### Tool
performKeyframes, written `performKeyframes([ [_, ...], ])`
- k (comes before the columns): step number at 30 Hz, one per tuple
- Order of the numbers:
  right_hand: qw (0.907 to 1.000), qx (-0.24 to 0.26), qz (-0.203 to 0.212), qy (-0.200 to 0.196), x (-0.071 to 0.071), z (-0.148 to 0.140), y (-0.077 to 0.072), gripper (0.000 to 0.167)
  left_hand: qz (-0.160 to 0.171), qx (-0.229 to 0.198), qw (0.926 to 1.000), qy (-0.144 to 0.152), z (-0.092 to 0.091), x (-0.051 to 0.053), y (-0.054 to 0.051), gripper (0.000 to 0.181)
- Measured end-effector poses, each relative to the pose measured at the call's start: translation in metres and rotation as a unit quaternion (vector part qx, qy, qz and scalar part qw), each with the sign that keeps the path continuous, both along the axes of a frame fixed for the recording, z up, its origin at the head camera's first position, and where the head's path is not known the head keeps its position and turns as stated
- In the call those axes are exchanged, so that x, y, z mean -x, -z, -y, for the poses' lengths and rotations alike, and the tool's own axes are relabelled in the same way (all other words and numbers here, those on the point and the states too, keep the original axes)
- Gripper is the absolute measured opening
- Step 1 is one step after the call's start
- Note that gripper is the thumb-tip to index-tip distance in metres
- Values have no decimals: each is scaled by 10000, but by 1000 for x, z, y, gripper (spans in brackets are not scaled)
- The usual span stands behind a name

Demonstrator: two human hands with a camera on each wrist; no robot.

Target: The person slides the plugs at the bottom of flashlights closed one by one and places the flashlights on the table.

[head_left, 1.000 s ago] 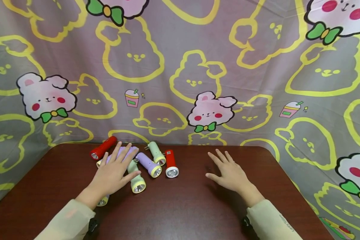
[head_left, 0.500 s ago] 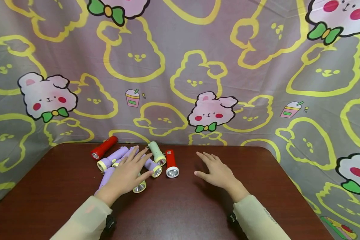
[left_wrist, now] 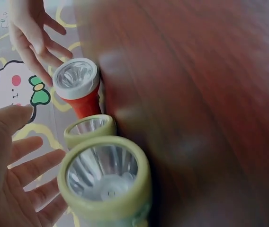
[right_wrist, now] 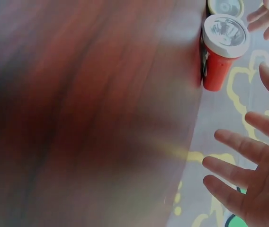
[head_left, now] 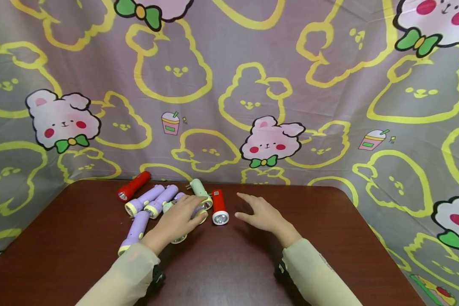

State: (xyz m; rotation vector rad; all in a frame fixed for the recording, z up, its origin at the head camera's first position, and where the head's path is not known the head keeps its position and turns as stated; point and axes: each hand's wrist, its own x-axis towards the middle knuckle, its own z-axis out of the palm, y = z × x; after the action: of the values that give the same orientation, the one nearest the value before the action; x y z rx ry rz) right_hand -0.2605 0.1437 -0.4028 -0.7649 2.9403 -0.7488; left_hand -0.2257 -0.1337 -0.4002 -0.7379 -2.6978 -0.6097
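Note:
My left hand (head_left: 177, 220), fingers extended, hovers over a purple flashlight and a pale green one, partly hiding both. In the left wrist view its spread fingers stand beside a green flashlight's yellow-rimmed head (left_wrist: 107, 177) and hold nothing. A red flashlight with a white head (head_left: 219, 208) lies between the two hands, with a green flashlight (head_left: 199, 187) at its left. Just right of the red one is my right hand (head_left: 265, 216), empty, its fingers spread in the right wrist view (right_wrist: 253, 175), apart from the red flashlight (right_wrist: 215, 71).
Several purple flashlights, among them one near my left forearm (head_left: 138, 227), lie on the left of the brown table (head_left: 229, 272). A second red flashlight (head_left: 134, 185) is at the back left. A patterned curtain (head_left: 229, 51) hangs behind the table.
My left hand has moved right across the flashlights, uncovering the purple ones at the left. My right hand has moved left, closer to the white-headed red flashlight.

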Motion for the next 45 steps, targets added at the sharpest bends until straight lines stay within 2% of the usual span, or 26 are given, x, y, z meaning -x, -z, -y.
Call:
performKeyframes([
  [8,9974,544,447,-136,12,15,6,60,474,-420,9980,72,-12,14,3,41],
  [13,9941,876,611,-210,18,22,10,55,721,-523,9960,2,-15,19,5,38],
  [21,9838,1530,923,-157,27,31,16,48,1153,-684,9906,-256,-22,24,4,40],
  [25,9811,1719,879,-151,30,34,20,45,1368,-654,9876,-413,-24,25,5,41],
  [34,9736,2060,921,-337,34,40,24,43,1729,-820,9805,-449,-25,32,7,46],
  [42,9659,2224,1314,-160,33,42,25,46,2067,-900,9723,-615,-27,34,8,51],
  [45,9581,2389,1578,-4,32,43,26,46,2183,-1014,9687,-607,-28,35,7,50],
])
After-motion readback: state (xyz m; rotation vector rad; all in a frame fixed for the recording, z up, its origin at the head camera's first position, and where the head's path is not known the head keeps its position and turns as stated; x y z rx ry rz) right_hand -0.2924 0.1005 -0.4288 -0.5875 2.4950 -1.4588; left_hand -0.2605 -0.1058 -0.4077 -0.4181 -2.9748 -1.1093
